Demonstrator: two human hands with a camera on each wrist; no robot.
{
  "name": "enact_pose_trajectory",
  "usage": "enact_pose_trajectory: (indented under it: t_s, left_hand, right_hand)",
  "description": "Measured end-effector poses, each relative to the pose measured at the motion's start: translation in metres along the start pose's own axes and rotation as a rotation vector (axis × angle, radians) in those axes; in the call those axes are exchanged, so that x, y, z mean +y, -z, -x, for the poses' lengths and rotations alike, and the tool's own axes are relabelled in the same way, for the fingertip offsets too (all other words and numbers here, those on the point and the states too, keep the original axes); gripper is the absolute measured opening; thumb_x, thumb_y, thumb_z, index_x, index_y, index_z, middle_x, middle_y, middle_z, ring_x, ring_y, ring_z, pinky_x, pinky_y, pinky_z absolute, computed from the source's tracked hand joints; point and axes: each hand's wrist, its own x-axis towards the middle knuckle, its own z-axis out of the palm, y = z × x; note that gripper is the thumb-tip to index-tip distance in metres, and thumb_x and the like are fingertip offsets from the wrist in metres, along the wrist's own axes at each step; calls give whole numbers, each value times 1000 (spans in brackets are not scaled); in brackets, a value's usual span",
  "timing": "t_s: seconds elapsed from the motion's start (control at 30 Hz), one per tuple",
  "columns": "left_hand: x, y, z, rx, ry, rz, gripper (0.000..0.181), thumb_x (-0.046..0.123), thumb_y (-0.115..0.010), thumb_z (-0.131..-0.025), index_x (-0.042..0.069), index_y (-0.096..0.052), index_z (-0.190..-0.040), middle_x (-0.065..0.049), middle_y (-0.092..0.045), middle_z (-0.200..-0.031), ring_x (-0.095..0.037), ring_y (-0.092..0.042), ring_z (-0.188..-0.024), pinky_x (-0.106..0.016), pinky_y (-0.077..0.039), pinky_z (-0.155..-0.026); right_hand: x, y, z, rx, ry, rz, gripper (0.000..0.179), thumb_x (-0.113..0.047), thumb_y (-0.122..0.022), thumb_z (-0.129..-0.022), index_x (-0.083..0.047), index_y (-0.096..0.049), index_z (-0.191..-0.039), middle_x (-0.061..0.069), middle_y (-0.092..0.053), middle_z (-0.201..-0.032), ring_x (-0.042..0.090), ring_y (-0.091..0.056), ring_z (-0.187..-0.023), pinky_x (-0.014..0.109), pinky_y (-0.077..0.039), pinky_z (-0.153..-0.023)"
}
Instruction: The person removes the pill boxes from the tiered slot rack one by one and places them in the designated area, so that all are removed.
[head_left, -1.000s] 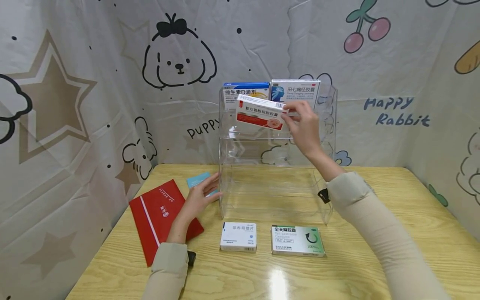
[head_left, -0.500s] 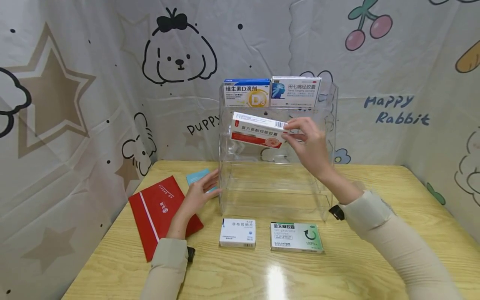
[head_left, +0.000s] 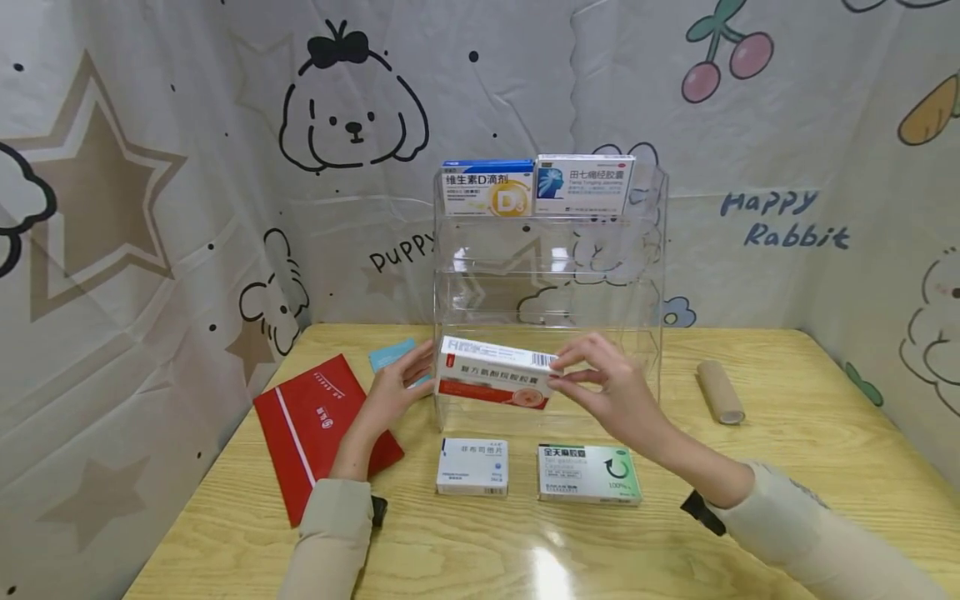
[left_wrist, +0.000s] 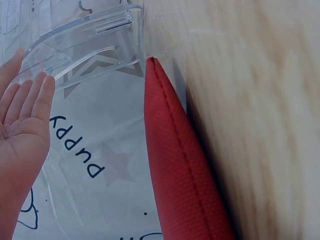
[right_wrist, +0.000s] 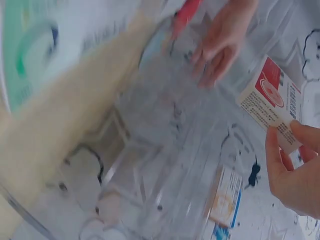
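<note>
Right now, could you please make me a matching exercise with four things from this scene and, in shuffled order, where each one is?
Things
1. red-and-white rectangular cardboard box
2. blue-white-and-yellow cardboard box marked D3
3. flat red item with a white stripe
4. brown cardboard tube

Places
A. on the top tier of the clear plastic rack
B. on the wooden table, to the right of the rack
C. partly hidden behind the left hand and wrist
D. pinched by the right hand

Pairs: 1-D, 2-A, 3-C, 4-B
</note>
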Motion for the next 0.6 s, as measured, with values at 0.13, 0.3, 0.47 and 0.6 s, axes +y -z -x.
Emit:
enact_pose_trajectory:
  t_s: [0.13,0.3,0.47,0.6]
  left_hand:
    - [0,0,1,-12,-7,1,66,4,-61,-95,9,-32,-154,-20,-41,-153,-36,-43,-140,-45,-46,-112]
    - [-2,0,2,-19,-11,6,67,7,-64,-94,10,-33,-154,-19,-40,-154,-34,-43,-141,-41,-48,-110]
    - [-1,-1,2,-8,-13,-11,67,8,-64,-94,11,-34,-153,-19,-42,-153,-34,-45,-139,-36,-51,-107]
    - [1,0,1,-4,-22,-15,67,9,-64,-94,11,-34,-153,-19,-41,-153,-34,-46,-139,-37,-51,-107]
  right_hand:
    - [-8,-8,24,-59,-7,-54,24,14,-74,-76,-1,-66,-92,13,-62,-100,1,-61,-96,22,-63,-74]
    - [-18,-19,51,-145,-57,-100,19,5,-74,-81,-7,-65,-92,9,-61,-97,6,-63,-92,23,-64,-71]
    - [-24,-28,70,-242,-120,-104,16,-4,-75,-83,-11,-65,-93,4,-62,-96,8,-64,-91,20,-63,-70]
    - [-25,-34,79,-302,-126,-116,14,-8,-74,-85,-11,-63,-93,3,-60,-94,9,-65,-89,18,-63,-69]
